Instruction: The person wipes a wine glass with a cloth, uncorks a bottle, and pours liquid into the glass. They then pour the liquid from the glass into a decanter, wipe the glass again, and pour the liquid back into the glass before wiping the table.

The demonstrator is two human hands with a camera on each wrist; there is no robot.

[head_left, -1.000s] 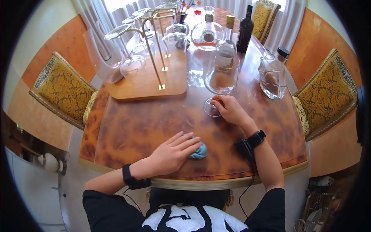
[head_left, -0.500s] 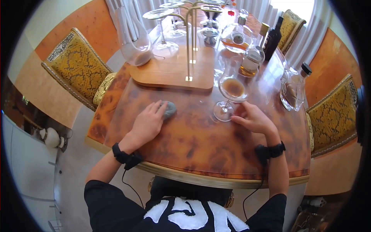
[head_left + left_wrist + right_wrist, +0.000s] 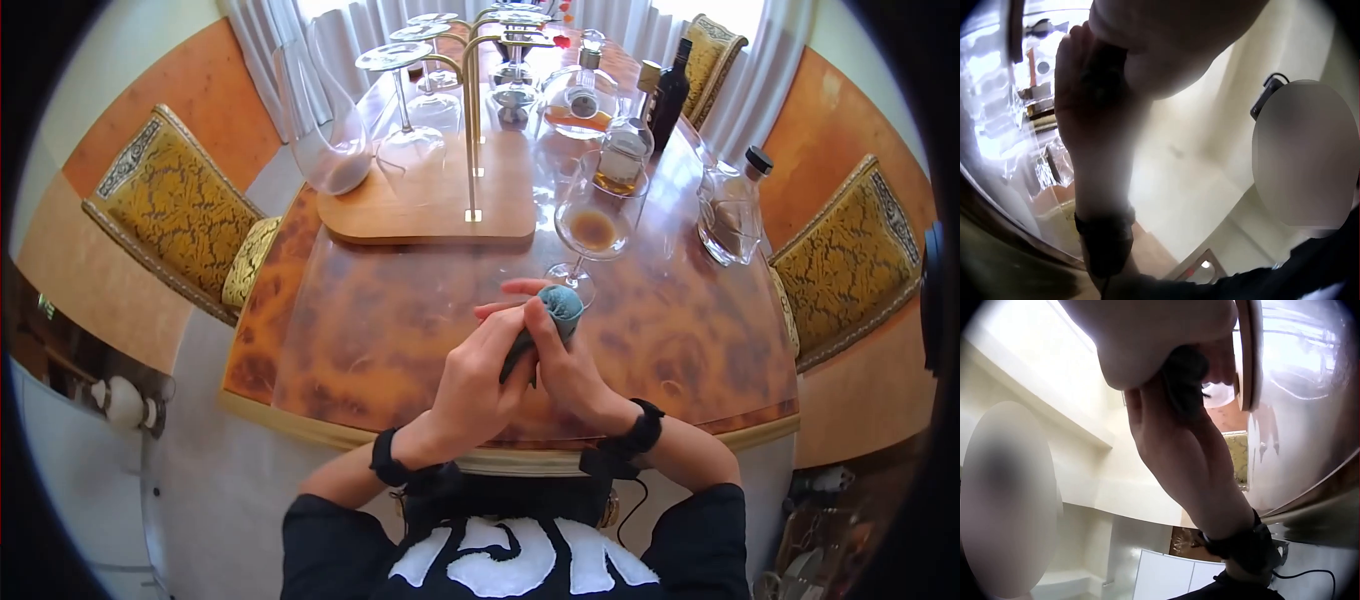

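Observation:
A crumpled teal cloth is bunched between my two hands above the near part of the table. My left hand grips it from the left, with some fingers reaching forward past it. From the other side my right hand holds the same bundle, its thumb lying along it. In the right wrist view the cloth shows dark between the hands. Just beyond them stands a stemmed glass with brown liquid in its bowl; its foot is partly covered by the cloth and fingers.
Behind to the left, a wooden board bears a gold rack with upside-down stemmed glasses. A clear decanter stands at its left. Several bottles line the right, including a dark bottle and an angular glass bottle.
My left hand has lifted the cloth off the table and brought it right. The right hand has left the glass's foot and come back to hold the cloth too. The head view has shifted.

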